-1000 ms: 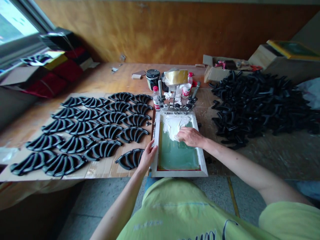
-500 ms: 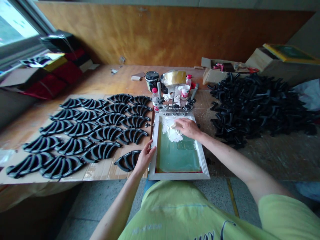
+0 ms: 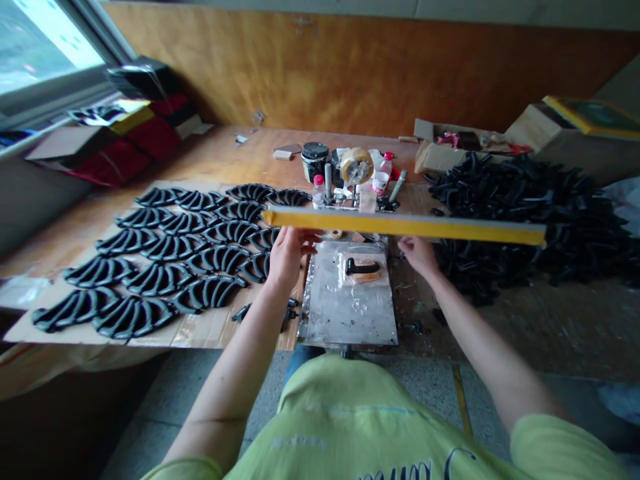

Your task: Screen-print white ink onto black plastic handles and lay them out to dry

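The printing screen frame [image 3: 405, 227] is raised and seen edge-on as a long yellow and grey bar. Below it, on a metal base plate [image 3: 345, 320], one curved black handle-like piece [image 3: 364, 267] lies in a small pale holder [image 3: 343, 275]. My left hand [image 3: 290, 257] is just under the frame's left part, fingers apart and stretching to the right; whether it touches the frame I cannot tell. My right hand [image 3: 417, 255] is right of the plate, below the frame, fingers drawn together. What they hold, if anything, is too small to make out.
Rows of curved black pieces [image 3: 160, 240] lie on cardboard to the left. A heap of similar pieces [image 3: 530, 193] is on the right. Behind the plate stand hinge clamps, a tape roll [image 3: 357, 165], a dark tub [image 3: 315, 161] and red-capped bottles [image 3: 387, 162].
The screen frame has swung up off the base plate, uncovering the black piece. My right hand has left the white paste and moved right; my left hand has moved forward. The tape roll has tilted.
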A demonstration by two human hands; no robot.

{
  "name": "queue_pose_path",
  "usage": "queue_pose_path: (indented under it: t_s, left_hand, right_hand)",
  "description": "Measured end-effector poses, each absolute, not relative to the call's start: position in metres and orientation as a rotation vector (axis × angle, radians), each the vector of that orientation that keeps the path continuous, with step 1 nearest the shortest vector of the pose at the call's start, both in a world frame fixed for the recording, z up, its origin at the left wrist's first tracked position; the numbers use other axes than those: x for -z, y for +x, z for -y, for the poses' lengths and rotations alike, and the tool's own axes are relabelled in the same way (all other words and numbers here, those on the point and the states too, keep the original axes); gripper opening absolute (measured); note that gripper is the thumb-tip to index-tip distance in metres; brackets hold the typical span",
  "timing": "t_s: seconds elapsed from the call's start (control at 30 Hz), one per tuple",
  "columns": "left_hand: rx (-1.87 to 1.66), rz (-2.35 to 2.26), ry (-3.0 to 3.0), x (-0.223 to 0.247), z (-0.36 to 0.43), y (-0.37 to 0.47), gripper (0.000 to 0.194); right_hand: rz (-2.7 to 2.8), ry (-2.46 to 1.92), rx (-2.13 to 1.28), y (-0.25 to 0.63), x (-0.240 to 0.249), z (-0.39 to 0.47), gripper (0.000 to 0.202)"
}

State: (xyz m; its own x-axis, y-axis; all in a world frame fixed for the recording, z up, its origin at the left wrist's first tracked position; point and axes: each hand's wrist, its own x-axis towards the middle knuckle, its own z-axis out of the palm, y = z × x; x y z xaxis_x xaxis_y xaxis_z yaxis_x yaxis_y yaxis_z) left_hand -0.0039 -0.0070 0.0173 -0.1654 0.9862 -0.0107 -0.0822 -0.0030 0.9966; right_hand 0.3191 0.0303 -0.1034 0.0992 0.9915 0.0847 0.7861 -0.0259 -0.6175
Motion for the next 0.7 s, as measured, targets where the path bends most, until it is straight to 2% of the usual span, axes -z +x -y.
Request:
queue_pose_path:
  t_s: [0.13, 0.2, 0.27, 0.37, 0.53, 0.7]
  left_hand:
    - [-1.401, -1.255, 0.991, -0.007, 0.012, 0.002, 0.056]
    - [-1.315, -1.294, 0.953, 0.012, 0.036, 0.007, 0.056]
    - [-1.045, -1.304, 0.905, 0.035, 0.068, 0.015, 0.059]
    - [-0.747, -1.271, 0.759, 0.062, 0.112, 0.028, 0.066]
    - [-1.027, -1.527, 0.646, 0.082, 0.144, -0.002, 0.056]
    - [-1.005, -1.883, 0.695, 0.112, 0.183, -0.109, 0.056]
  right_hand:
    - [2.241, -1.511, -0.577, 0.279, 0.128, 0.001, 0.037]
    - [2.391, -1.425, -0.503, 0.267, 0.122, 0.007, 0.029]
    - [2.423, -1.391, -0.46, 0.257, 0.108, 0.015, 0.015]
    - [2.401, -1.255, -0.393, 0.227, 0.084, 0.039, 0.015]
    - [2.507, -0.933, -0.467, 0.146, 0.071, 0.102, 0.027]
    - [2.463, -0.986, -0.871, 0.075, 0.094, 0.13, 0.036]
